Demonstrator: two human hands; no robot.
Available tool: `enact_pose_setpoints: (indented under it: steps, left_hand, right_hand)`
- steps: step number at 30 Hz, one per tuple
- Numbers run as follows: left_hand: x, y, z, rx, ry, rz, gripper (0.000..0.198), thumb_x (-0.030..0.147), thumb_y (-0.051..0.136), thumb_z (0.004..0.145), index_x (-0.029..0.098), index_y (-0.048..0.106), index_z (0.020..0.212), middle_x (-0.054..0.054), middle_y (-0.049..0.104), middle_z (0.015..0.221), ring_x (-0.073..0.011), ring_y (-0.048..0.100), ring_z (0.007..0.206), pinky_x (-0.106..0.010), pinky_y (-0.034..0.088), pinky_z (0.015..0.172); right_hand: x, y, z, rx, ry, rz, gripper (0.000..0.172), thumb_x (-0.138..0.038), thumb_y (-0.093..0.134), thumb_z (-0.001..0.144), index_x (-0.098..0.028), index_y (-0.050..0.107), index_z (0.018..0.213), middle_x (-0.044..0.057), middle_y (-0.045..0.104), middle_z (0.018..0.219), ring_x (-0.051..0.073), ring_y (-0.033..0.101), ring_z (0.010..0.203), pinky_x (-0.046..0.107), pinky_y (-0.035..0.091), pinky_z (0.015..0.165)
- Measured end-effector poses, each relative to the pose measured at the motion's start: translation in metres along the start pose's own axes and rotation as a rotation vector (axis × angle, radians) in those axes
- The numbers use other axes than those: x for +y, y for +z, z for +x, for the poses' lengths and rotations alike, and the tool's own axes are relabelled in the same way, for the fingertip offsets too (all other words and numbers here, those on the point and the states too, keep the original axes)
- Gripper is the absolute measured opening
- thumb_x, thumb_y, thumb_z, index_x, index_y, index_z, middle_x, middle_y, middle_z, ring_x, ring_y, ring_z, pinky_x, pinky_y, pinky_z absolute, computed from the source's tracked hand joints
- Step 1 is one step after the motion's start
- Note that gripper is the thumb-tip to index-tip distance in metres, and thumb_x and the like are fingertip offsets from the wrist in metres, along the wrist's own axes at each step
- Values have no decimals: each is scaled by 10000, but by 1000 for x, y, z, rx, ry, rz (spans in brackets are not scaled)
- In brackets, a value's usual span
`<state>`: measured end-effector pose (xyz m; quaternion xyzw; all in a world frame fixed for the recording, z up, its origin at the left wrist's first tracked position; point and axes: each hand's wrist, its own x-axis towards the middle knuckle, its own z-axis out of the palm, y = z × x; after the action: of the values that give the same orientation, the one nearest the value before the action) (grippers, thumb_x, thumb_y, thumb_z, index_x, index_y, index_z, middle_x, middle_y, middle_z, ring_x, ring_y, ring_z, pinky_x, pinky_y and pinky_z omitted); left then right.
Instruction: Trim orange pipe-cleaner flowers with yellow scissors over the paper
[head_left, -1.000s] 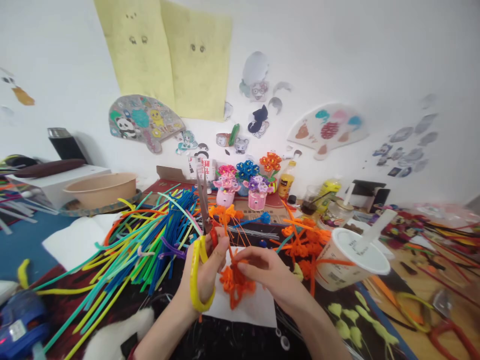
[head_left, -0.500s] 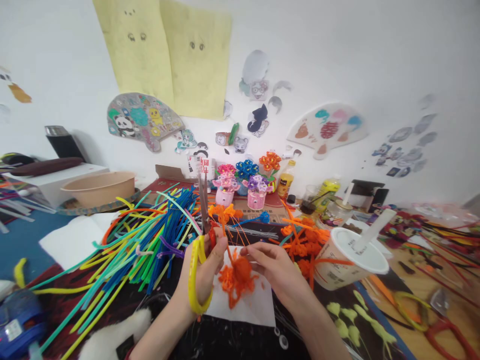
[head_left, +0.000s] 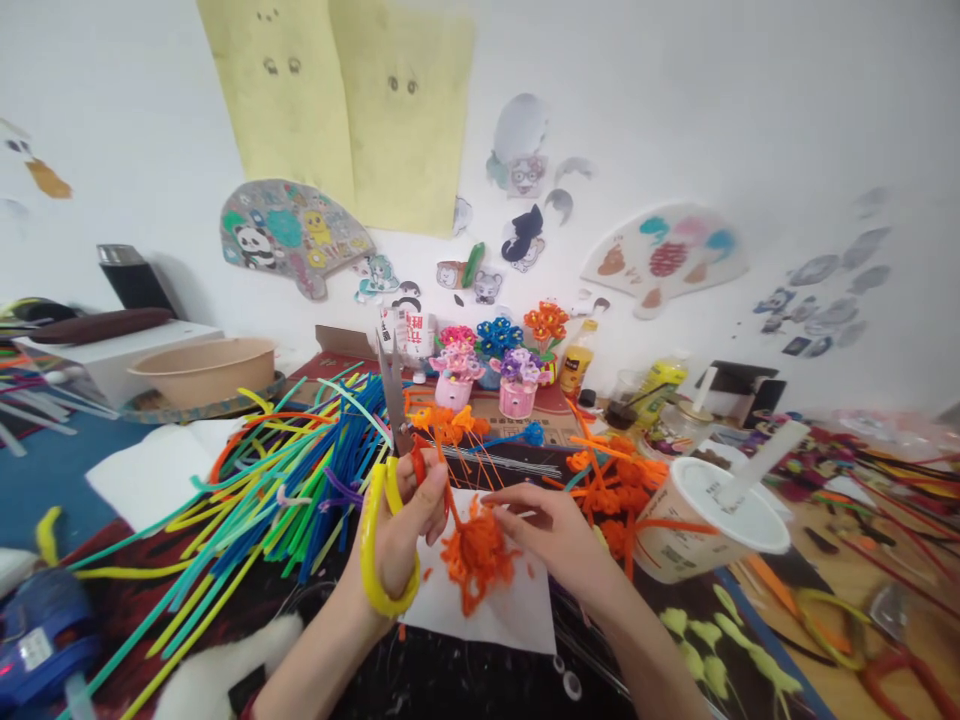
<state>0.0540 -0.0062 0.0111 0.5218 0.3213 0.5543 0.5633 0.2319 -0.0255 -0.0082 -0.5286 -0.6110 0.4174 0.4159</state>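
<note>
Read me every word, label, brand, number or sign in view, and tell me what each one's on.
"囍", in red: on the white fan on the wall.
Too blurred to read: the red and dark characters on the white package.
Too small or blurred: print on the lidded cup, bottle label, cardboard box and blue device.

In the left hand (head_left: 401,525) are scissors (head_left: 394,395), with the blades pointing away. Between this hand and the right hand (head_left: 555,535), a craft piece (head_left: 476,558) is over a paper sheet (head_left: 435,618). Left of the grip, pipe cleaners (head_left: 289,505) are spread; right of it stands a cup (head_left: 686,540). Beyond both hands, flower pots (head_left: 517,400) stand before the wall (head_left: 817,90).
</note>
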Motion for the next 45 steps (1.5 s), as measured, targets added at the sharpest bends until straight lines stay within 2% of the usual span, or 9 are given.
enact_pose_setpoints:
  steps: [3, 10, 18, 24, 27, 31, 38, 42, 45]
  left_hand:
    - [-2, 1, -1, 1, -1, 10, 282, 396, 576, 814, 180, 471, 668, 114, 300, 458, -27, 269, 389, -181, 248, 411]
    - [-5, 4, -5, -1, -32, 23, 285, 421, 580, 805, 186, 479, 680, 107, 310, 471, -39, 283, 404, -183, 252, 408]
    - [-6, 5, -2, 20, -14, 46, 292, 431, 592, 791, 187, 478, 679, 110, 313, 474, -39, 277, 398, -185, 253, 401]
    - [-4, 1, -1, 20, -6, 37, 295, 409, 580, 811, 181, 468, 662, 107, 314, 463, -33, 272, 402, -183, 250, 414]
    - [-3, 1, 0, 17, -6, 30, 269, 395, 572, 818, 180, 482, 683, 108, 310, 459, -35, 276, 400, -185, 255, 418]
    - [-3, 2, -1, 35, -14, 3, 290, 403, 595, 790, 185, 462, 651, 111, 306, 457, -32, 256, 388, -184, 242, 401]
    - [-5, 4, -2, 5, -24, 6, 287, 403, 583, 802, 181, 471, 659, 110, 307, 457, -31, 271, 391, -174, 260, 403]
    - [-7, 5, -4, 2, -33, 3, 289, 419, 584, 799, 181, 478, 673, 114, 310, 450, -32, 270, 388, -174, 269, 403]
    - [-8, 6, -5, -2, -35, 21, 279, 416, 579, 805, 180, 486, 691, 115, 307, 454, -32, 271, 391, -175, 265, 407]
  right_hand:
    - [-7, 2, -2, -62, -15, 81, 383, -487, 519, 850, -169, 726, 895, 81, 698, 894, 212, 612, 825, 312, 466, 718]
    - [-13, 10, -4, -131, -66, 177, 233, -386, 677, 753, -160, 703, 700, 59, 675, 765, 178, 594, 720, 284, 448, 646]
    - [-2, 9, 0, -8, -41, 207, 265, -422, 704, 710, -161, 679, 670, 51, 670, 735, 180, 599, 696, 284, 459, 630]
    - [0, 1, 1, 157, 28, -128, 279, -410, 656, 741, -164, 669, 610, 43, 641, 618, 179, 567, 587, 287, 417, 553]
    - [-1, 1, 1, 106, -25, -202, 282, -353, 627, 765, -179, 682, 551, 65, 672, 679, 192, 587, 623, 294, 423, 559]
    - [1, 4, 2, 57, -57, -148, 157, -330, 676, 718, -193, 730, 666, 76, 697, 821, 197, 612, 680, 294, 460, 575]
    - [-10, 3, -4, -54, -40, 70, 345, -473, 548, 836, -191, 743, 875, 73, 715, 861, 210, 621, 787, 296, 460, 672]
    - [-13, 7, -5, -168, -56, 164, 255, -409, 679, 750, -162, 737, 778, 71, 699, 805, 186, 605, 719, 290, 449, 642]
    - [-10, 9, -4, -154, -59, 243, 221, -372, 722, 710, -154, 712, 676, 62, 677, 751, 174, 589, 691, 292, 442, 634]
